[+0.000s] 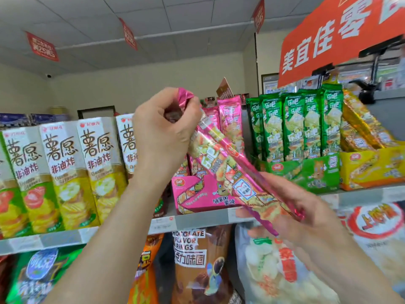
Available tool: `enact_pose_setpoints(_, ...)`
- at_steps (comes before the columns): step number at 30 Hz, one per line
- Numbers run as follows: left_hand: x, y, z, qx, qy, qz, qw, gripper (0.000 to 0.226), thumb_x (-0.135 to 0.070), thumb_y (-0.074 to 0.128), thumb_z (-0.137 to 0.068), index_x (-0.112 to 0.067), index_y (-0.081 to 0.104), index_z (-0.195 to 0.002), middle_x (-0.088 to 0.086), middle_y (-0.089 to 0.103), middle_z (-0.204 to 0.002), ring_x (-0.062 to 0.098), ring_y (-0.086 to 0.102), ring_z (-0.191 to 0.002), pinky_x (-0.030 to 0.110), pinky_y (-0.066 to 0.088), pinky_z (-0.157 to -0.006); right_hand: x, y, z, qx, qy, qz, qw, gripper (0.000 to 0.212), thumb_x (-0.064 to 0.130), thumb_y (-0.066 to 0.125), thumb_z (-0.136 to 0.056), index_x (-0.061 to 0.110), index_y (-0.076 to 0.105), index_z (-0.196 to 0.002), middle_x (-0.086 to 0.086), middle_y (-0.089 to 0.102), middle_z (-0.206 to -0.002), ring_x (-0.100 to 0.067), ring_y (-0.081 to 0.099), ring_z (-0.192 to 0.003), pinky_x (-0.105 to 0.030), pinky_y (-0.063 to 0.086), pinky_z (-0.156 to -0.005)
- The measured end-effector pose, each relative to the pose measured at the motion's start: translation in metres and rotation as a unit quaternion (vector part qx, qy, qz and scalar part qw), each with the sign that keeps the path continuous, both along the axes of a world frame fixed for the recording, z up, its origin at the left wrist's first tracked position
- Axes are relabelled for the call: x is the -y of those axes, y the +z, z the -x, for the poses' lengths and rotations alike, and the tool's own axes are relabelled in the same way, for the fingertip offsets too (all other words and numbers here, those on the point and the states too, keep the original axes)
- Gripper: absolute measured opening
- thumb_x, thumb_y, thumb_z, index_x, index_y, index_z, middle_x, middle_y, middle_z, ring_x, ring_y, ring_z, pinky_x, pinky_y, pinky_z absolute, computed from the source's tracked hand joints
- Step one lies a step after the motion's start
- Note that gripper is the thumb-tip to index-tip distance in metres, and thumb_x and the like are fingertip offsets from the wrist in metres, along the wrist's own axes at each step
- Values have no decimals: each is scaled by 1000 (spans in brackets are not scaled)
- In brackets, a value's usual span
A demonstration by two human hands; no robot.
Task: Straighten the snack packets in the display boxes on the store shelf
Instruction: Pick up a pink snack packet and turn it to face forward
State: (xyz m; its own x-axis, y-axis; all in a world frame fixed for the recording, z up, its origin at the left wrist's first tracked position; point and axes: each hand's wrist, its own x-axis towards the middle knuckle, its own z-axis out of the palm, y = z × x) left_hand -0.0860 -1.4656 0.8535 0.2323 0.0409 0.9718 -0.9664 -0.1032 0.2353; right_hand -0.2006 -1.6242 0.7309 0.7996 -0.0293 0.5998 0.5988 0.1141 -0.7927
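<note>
Left hand: my left hand (163,137) is fisted tight round the crumpled top end of a long pink foil snack packet (228,167).
Right hand: my right hand (293,207), blurred, holds the packet's lower end, fingers beneath.
Packet position: slanting from upper left to lower right, in the air in front of the pink cardboard display box (197,194).
Pink box: on the grey shelf (197,219); more upright pink packets (232,121) inside.
Right of it: green foil packets (293,126) upright in a green display box (311,174); gold packets (361,126) leaning in a yellow box (370,167).
Left: tall white-and-green cartons (63,172).
Overhead: orange sign (328,40).
</note>
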Motion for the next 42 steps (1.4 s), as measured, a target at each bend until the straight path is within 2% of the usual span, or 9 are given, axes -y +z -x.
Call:
enact_pose_setpoints(9, 2, -58, -1, -101, -3, -53, 993, 26, -29, 61, -83, -12, 53, -65, -3, 43, -52, 17, 38, -51, 37, 39, -47, 2, -33, 31, -15, -258, 114, 959, 41, 29, 88, -67, 50, 71, -98, 7, 73, -73, -9, 62, -55, -18, 49, -56)
enact_pose_setpoints(15, 4, -64, 12, -176, -88, -117, 974, 5, -15, 69, -86, -18, 72, -83, -11, 51, -50, 1, 38, -46, 17, 32, -46, 11, -46, 48, -39, -250, 81, 964, 48, 21, 78, -66, 44, 69, -107, 11, 75, -93, -11, 73, -74, -16, 55, -63)
enact_pose_setpoints(20, -4, -92, 24, -223, -127, -141, 956, 19, -9, 71, -85, -27, 75, -79, -1, 71, -72, 14, 60, -64, 21, 49, -62, 26, -53, 69, -40, -252, 93, 963, 56, 19, 88, -60, 41, 70, -108, 5, 76, -92, -16, 73, -68, -17, 56, -60)
enact_pose_setpoints(24, -8, -123, 36, -265, -193, -158, 931, 28, -2, 66, -88, -26, 73, -76, -9, 72, -77, 3, 63, -71, 13, 48, -66, 45, -69, 89, -52, -261, 79, 961, 48, 22, 88, -54, 35, 76, -98, 5, 76, -94, -13, 74, -77, -20, 58, -64)
enact_pose_setpoints(29, -10, -164, 47, -269, -254, -267, 890, 9, -33, 66, -90, -27, 73, -91, -10, 74, -95, -3, 66, -86, 5, 44, -73, 65, -95, 114, -119, -256, 53, 958, 41, 28, 82, -58, 26, 77, -99, -5, 76, -93, -20, 73, -78, -25, 59, -65)
enact_pose_setpoints(32, 0, -190, 51, -315, -354, -317, 821, 34, -47, 81, -68, -29, 64, -92, -5, 70, -109, 11, 68, -99, 21, 54, -81, 71, -111, 136, -154, -254, 35, 954, 41, 24, 82, -57, 25, 77, -98, -3, 76, -95, -16, 73, -79, -23, 57, -64)
enact_pose_setpoints(35, 16, -220, 63, -345, -368, -345, 791, 46, -38, 87, -57, -32, 55, -90, 0, 66, -94, 21, 65, -84, 45, 56, -73, 77, -127, 159, -186, -228, 20, 955, 43, 18, 80, -58, 24, 76, -100, -1, 75, -89, -11, 70, -69, -21, 55, -61)
enact_pose_setpoints(39, 36, -257, 90, -310, -305, -380, 816, 38, -50, 77, -63, -45, 60, -96, -20, 63, -98, -2, 60, -83, 14, 47, -72, 94, -150, 185, -235, -214, 21, 948, 48, 15, 80, -60, 28, 70, -105, 1, 73, -101, -15, 69, -76, -21, 55, -66)
enact_pose_setpoints(42, 48, -279, 113, -354, -286, -359, 815, 36, -43, 87, -61, -46, 63, -87, -23, 66, -89, -6, 58, -73, 7, 43, -65, 109, -176, 205, -257, -193, -68, 944, 41, 5, 71, -68, 26, 68, -104, -4, 70, -106, -23, 69, -81, -32, 59, -70)
